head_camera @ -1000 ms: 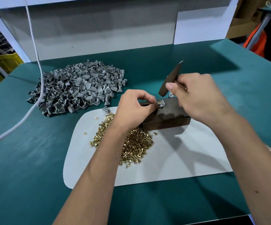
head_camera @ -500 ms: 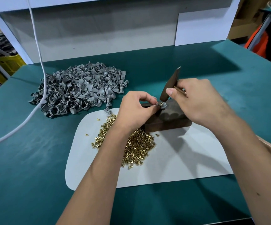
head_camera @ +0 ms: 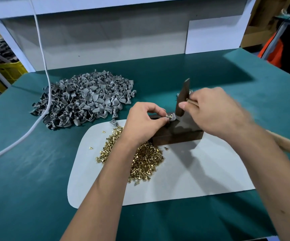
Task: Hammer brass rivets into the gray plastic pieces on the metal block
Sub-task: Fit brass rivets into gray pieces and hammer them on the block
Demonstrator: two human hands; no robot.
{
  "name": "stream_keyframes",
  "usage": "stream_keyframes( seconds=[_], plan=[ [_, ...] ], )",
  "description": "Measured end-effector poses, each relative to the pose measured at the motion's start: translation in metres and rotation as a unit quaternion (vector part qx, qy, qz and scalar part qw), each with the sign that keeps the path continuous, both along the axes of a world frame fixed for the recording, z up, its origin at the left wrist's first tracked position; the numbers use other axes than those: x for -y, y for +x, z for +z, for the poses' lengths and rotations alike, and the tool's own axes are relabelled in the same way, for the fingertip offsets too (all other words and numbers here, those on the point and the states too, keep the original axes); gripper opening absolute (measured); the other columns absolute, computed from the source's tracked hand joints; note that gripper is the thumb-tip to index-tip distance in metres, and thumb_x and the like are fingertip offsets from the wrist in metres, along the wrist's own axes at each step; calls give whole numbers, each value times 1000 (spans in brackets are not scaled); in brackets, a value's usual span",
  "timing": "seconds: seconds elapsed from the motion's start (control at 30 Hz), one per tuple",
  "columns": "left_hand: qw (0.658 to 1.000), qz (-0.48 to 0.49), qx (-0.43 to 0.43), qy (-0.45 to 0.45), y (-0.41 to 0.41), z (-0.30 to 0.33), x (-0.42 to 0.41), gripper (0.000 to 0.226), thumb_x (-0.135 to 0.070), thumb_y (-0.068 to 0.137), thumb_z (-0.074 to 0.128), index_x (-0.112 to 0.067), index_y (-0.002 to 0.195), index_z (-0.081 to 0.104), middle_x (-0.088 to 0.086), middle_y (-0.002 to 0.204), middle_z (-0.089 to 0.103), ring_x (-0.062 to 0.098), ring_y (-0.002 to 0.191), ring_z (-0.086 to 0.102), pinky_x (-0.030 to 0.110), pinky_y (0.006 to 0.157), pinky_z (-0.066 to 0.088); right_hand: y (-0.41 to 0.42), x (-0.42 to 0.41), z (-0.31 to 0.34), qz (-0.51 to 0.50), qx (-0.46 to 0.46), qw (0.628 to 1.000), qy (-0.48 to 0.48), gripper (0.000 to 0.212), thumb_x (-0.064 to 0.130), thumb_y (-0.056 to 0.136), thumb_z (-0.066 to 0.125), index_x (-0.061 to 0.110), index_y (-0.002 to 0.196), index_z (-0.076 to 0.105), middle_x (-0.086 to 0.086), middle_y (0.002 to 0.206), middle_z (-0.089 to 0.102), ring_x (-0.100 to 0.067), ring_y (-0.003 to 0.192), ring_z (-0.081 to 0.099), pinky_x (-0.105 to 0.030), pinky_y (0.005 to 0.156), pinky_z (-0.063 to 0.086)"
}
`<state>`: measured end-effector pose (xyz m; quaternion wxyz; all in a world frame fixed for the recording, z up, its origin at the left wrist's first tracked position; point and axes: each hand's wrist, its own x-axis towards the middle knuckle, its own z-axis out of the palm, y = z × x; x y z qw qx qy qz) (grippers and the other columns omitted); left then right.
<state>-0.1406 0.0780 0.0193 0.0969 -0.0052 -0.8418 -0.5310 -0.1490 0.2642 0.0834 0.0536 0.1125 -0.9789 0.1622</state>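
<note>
A dark metal block [head_camera: 179, 136] lies on a white mat [head_camera: 192, 171]. My left hand [head_camera: 144, 120] pinches a gray plastic piece [head_camera: 172, 117] with a brass rivet in it on the block's top left corner. My right hand [head_camera: 213, 110] grips a hammer close to its dark head [head_camera: 182, 97], which stands just above and right of the piece. The wooden handle [head_camera: 286, 145] runs back under my right forearm. A heap of brass rivets [head_camera: 144, 160] lies on the mat beneath my left wrist. A large pile of gray plastic pieces [head_camera: 85, 103] sits at the back left.
A white cable [head_camera: 41, 70] hangs down across the gray pile and trails off left over the green table [head_camera: 27, 171]. One loose gray piece [head_camera: 113, 122] lies at the mat's far edge. A few small pieces [head_camera: 189, 92] lie behind the hammer head.
The hammer head came down onto the piece half a second ago and has since lifted and turned more upright. My left hand has kept pinching the piece on the block.
</note>
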Motion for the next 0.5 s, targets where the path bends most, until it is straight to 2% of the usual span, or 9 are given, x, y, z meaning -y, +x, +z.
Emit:
stream_keyframes(
  seconds=[0.07, 0.13, 0.17, 0.23, 0.3, 0.37, 0.43, 0.47, 0.5],
  plan=[
    [1000, 0, 6, 0, -1, 0, 0, 12, -12, 79, 86, -18, 75, 77, -10, 93, 77, 8, 98, 72, 39, 98, 56, 0, -1, 10, 5, -78, 994, -73, 33, 53, 98, 52, 26, 84, 64, 1, 67, 54, -25, 61, 52, -32, 56, 39],
    [1000, 0, 8, -3, -1, 0, 0, 11, -13, 79, 86, -18, 74, 77, -10, 92, 78, 7, 97, 72, 40, 98, 56, 5, 3, 14, 9, -163, 975, -149, 36, 54, 97, 48, 23, 82, 60, -3, 66, 58, -30, 60, 52, -33, 55, 39],
    [1000, -1, 6, -2, 0, 0, 0, 12, -12, 79, 85, -18, 74, 76, -10, 91, 78, 8, 96, 72, 40, 97, 56, 6, 6, 10, 16, -158, 978, -137, 38, 53, 99, 48, 22, 80, 57, -7, 73, 62, -34, 67, 55, -35, 59, 43],
    [1000, 0, -3, -6, 1, 1, 1, 16, -11, 79, 85, -22, 72, 75, -10, 88, 77, 8, 94, 72, 40, 96, 56, 11, 15, -1, 26, -50, 997, -58, 39, 51, 101, 49, 23, 74, 48, -12, 88, 66, -38, 81, 58, -38, 67, 45],
    [1000, -2, -6, -15, 2, 2, 1, 17, -13, 79, 85, -25, 73, 75, -10, 88, 77, 9, 93, 72, 39, 95, 56, 9, 16, -2, 27, 9, 1000, 5, 35, 51, 101, 50, 24, 78, 50, -9, 88, 64, -39, 88, 60, -37, 69, 42],
    [1000, -1, 2, -5, 1, 1, 1, 14, -13, 78, 86, -22, 73, 76, -9, 89, 77, 9, 93, 73, 41, 95, 57, 5, 12, 9, 33, -39, 999, -1, 36, 57, 95, 49, 25, 79, 52, -6, 81, 61, -38, 83, 61, -36, 66, 44],
    [1000, 0, 9, 4, 0, 0, 1, 14, -14, 78, 86, -21, 72, 76, -11, 90, 78, 7, 92, 73, 41, 95, 58, 6, 8, 12, 31, -152, 983, -95, 35, 59, 92, 43, 28, 84, 57, -7, 78, 64, -36, 73, 58, -35, 62, 44],
    [1000, 1, 9, 3, 0, -1, 2, 15, -14, 78, 86, -21, 71, 75, -11, 89, 77, 6, 92, 73, 41, 94, 58, 8, 9, 10, 31, -175, 976, -126, 37, 57, 94, 43, 25, 89, 60, -8, 79, 64, -35, 71, 57, -35, 62, 42],
    [1000, 2, 7, 0, 0, -1, 2, 17, -13, 78, 86, -23, 70, 75, -11, 90, 77, 8, 93, 73, 41, 95, 58, 9, 11, 5, 30, -155, 980, -121, 38, 55, 98, 45, 21, 93, 62, -9, 80, 64, -36, 72, 56, -35, 62, 42]
  ],
)
